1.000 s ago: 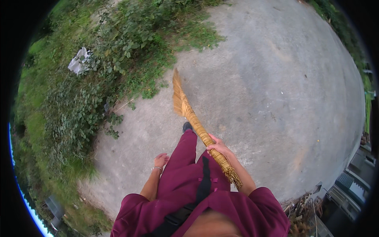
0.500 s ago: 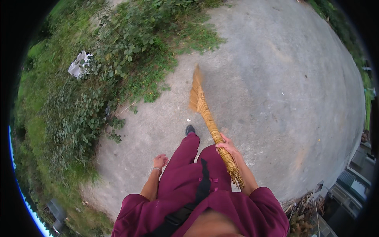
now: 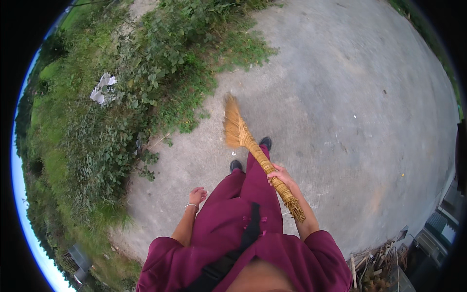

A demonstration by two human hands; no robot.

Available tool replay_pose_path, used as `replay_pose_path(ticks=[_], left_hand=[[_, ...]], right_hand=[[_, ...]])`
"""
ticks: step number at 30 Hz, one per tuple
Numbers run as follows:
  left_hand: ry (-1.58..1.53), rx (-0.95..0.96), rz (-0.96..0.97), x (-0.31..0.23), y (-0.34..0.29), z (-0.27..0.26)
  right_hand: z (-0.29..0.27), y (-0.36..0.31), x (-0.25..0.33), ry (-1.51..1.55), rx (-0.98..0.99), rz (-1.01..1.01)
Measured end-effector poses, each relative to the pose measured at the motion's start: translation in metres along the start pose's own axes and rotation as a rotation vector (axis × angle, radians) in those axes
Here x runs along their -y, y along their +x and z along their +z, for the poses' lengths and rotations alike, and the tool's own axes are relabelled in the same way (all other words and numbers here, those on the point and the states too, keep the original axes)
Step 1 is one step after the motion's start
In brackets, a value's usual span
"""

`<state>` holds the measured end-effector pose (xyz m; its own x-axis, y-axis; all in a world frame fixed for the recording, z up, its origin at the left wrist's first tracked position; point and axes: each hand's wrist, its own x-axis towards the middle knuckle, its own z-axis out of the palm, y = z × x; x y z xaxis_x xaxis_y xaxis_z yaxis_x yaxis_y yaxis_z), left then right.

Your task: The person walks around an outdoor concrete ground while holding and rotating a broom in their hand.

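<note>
My right hand (image 3: 281, 176) is wrapped round the thick bound handle of a straw broom (image 3: 256, 151). The handle slants from my right forearm up to the left. Its fanned bristle head, tan and slightly blurred, is over the concrete ahead of my feet, near a small white scrap (image 3: 233, 154). Whether the bristles touch the ground I cannot tell. My left hand (image 3: 197, 195) hangs beside my left thigh with nothing in it, its fingers loosely bent and apart. A bracelet circles that wrist.
Grey concrete (image 3: 331, 121) spreads ahead and to the right, with a few small specks on it. Dense bushes and weeds (image 3: 97, 146) line the left side, with a crumpled white sheet (image 3: 103, 89) caught among them. Sticks and dry debris (image 3: 377, 267) are piled at the lower right.
My right foot has come forward into view ahead of the left one. The broom's bristle head has swung a little left and toward me. My left hand stays by my thigh.
</note>
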<state>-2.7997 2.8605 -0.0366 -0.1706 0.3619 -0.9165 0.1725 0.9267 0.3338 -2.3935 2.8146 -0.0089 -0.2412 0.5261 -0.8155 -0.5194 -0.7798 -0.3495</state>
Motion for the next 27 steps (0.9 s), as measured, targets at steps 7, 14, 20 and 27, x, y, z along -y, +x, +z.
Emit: replay_pose_path(ticks=[7, 14, 20, 27], left_hand=[[0.095, -0.008, 0.034, -0.036, 0.003, 0.067], [0.062, -0.132, 0.166, -0.075, -0.015, 0.094], [0.169, -0.212, 0.229, -0.107, -0.012, 0.118], [0.365, -0.174, 0.431, -0.145, 0.03, 0.138]], right_hand=[[-0.014, 0.016, 0.014, -0.347, 0.077, -0.108], [-0.072, 0.037, 0.048, -0.047, 0.053, 0.018], [-0.073, 0.031, 0.068, -0.092, 0.019, 0.072], [-0.071, 0.037, 0.076, -0.048, 0.033, 0.04]])
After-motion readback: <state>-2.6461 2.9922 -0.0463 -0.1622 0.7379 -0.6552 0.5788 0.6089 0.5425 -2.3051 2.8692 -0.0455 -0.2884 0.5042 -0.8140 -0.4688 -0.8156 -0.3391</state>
